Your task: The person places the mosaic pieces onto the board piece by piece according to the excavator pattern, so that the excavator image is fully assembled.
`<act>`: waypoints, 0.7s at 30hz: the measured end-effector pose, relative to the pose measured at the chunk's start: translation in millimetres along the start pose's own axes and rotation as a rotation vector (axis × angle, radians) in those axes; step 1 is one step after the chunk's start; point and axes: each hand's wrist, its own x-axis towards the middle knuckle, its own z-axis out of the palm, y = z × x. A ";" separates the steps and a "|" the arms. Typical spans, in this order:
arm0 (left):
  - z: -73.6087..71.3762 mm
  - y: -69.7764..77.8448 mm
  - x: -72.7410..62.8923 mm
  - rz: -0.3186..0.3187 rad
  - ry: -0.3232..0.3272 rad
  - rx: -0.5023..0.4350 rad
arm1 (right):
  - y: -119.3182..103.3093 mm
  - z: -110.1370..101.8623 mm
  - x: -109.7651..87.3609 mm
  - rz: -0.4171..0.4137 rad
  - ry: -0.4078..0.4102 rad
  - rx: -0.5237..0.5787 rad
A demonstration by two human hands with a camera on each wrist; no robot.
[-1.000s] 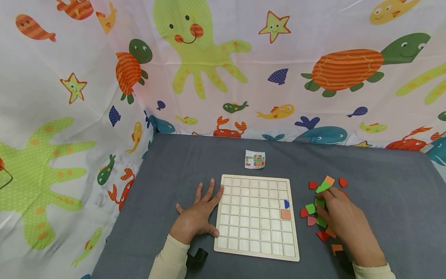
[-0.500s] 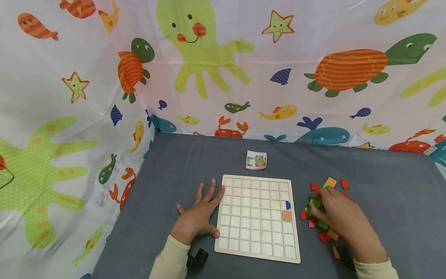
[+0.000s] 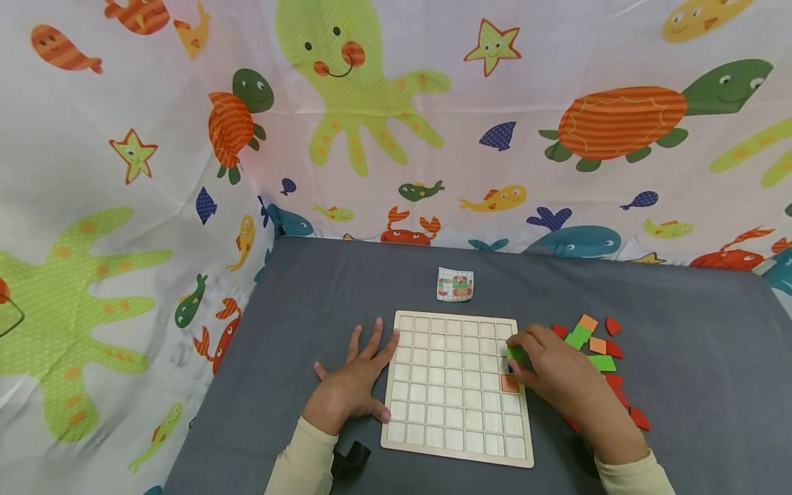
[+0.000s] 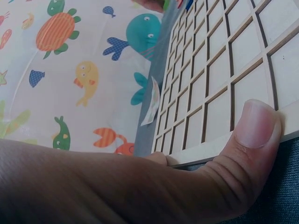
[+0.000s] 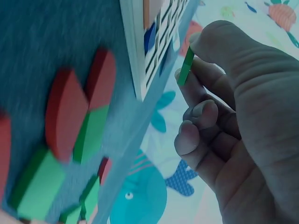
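My left hand (image 3: 349, 388) lies with spread fingers at the left edge of a pale wooden grid board (image 3: 454, 399). In the left wrist view its thumb (image 4: 254, 128) rests on the board's rim. Over the board's right edge, my right hand (image 3: 559, 375) pinches a green tile (image 3: 516, 355). The right wrist view has this tile (image 5: 186, 67) edge-on between thumb and finger, apart from the board. An orange square tile (image 3: 510, 383) sits in a right-hand cell. Just above it, a blue piece (image 3: 510, 368) is partly hidden by my hand.
Several loose green, orange and red pieces (image 3: 601, 363) lie right of the board, some hidden under my right arm. A small printed card (image 3: 454, 284) with a coloured grid lies behind the board. A sea-animal curtain (image 3: 371, 192) borders the grey table (image 3: 334, 282).
My right hand has moved left from the loose pieces to the board's right side, carrying a green tile. Pieces it covered before now show. The left hand stays in place.
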 end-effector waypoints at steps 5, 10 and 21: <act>-13.7 14.9 -11.7 -0.006 -0.019 0.002 | -8.2 9.9 4.9 -0.035 0.001 0.010; -25.0 28.5 -21.8 -0.012 -0.002 0.021 | -14.5 15.1 9.7 -0.067 -0.001 0.017; -11.4 11.9 -12.5 0.028 0.018 0.024 | -22.6 22.6 15.0 -0.037 -0.107 0.031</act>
